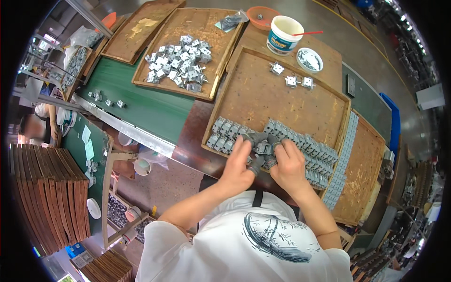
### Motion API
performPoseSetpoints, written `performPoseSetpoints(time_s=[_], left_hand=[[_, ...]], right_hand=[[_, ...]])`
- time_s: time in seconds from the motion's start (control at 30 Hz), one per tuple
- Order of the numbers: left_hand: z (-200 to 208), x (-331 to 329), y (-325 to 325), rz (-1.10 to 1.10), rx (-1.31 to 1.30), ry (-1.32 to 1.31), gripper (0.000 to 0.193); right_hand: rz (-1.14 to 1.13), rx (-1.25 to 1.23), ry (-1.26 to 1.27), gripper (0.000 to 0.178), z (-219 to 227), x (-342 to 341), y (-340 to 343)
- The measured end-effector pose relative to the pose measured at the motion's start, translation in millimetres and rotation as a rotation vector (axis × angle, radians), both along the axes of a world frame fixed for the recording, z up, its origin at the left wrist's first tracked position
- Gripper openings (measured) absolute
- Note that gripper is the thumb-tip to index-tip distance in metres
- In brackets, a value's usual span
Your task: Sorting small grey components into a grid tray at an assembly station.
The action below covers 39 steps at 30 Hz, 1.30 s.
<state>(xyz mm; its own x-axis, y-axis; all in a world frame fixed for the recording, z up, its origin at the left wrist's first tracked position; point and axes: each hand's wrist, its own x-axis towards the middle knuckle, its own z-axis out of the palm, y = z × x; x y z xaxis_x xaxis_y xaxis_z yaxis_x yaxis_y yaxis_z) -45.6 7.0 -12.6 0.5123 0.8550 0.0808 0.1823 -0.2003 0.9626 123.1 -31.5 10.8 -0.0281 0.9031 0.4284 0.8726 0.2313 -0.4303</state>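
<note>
Both my hands are closed at the near edge of a wooden tray [282, 101], with dark grey coverings on some fingers. Between them is a small silver metal part [263, 148]. My left hand [238, 165] grips it from the left, and my right hand [287, 164] pinches it from the right. The fingers hide much of its shape. Tight rows of similar metal parts [303, 145] fill the near side of the tray, to the right of and beneath my hands. A shorter group of parts [230, 129] sits at the left. Three loose pieces [291, 82] lie near the far edge.
A second tray [188, 91] holds a heap of metal parts [181, 63]. Beyond stand a white bucket [283, 35] with a red stick, a lid with grey contents [309, 60] and an orange bowl [261, 19]. Stacked wooden trays [47, 192] and another person [44, 120] are at left.
</note>
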Motion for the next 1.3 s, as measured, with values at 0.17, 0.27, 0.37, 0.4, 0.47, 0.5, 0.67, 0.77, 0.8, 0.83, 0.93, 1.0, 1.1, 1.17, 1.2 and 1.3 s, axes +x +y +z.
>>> performPoseSetpoints(time_s=[0.17,0.27,0.37,0.4,0.47,0.5,0.67,0.77,0.8,0.83,0.93,1.0,1.1,1.17,1.2,1.3], left_hand=[[-0.8,12.1,-0.6,0.029,0.383,0.184,0.06],[-10.1,14.9,7.5,0.044,0.394,0.218,0.057],[-7.8,16.4,15.4,-0.065,0.334,0.07,0.06],[-6.4,17.5,17.1,-0.121,0.319,-0.043,0.064],[-3.6,20.2,18.3,-0.184,0.278,-0.053,0.065],[-1.6,22.0,18.2,-0.234,0.245,-0.065,0.067],[7.0,30.7,14.0,-0.261,0.458,-0.049,0.059],[7.8,31.3,12.8,-0.375,0.421,-0.11,0.061],[1.5,30.7,13.3,-0.412,0.36,-0.098,0.068],[-1.0,31.9,14.3,-0.422,0.362,-0.095,0.068],[0.1,38.2,9.9,-0.446,0.367,-0.151,0.071],[3.3,39.7,-3.1,-0.329,0.036,-0.305,0.064],[5.4,42.6,5.8,-0.362,0.426,-0.203,0.059],[6.9,42.2,5.7,-0.368,0.368,-0.181,0.057],[5.0,42.4,7.2,-0.38,0.299,-0.17,0.057],[6.1,44.8,10.3,-0.36,0.283,-0.111,0.057]], right_hand=[[-0.042,-0.113,0.155,0.022,-1.8,-1.4,-6.7],[-0.019,-0.248,0.296,0.022,1.5,3.2,-7.1],[-0.056,-0.396,0.406,0.038,1.7,19.4,-7.3],[0.007,-0.463,0.531,0.043,-0.8,23.9,-6.6],[0.12,-0.681,0.756,0.046,-6.4,30.9,-8.8],[0.106,-0.685,0.764,0.046,-9.1,31.5,-13.2],[0.095,-0.463,0.668,0.042,-14.1,32.9,-30.6],[0.152,-0.381,0.632,0.043,-18.6,39.2,-34.6],[0.188,-0.411,0.628,0.043,-15.2,40.3,-34.2],[0.224,-0.441,0.625,0.044,-13.8,41.7,-33.4],[0.281,-0.426,0.689,0.044,-13.7,47.8,-33.6],[0.313,-0.441,0.732,0.043,-6.1,48.0,-35.1],[0.227,-0.439,0.739,0.04,-1.4,44.3,-36.1],[0.176,-0.397,0.737,0.038,0.0,41.4,-37.0],[0.179,-0.39,0.739,0.038,-0.9,41.2,-36.6],[0.09,-0.465,0.693,0.041,0.7,39.3,-35.3]])
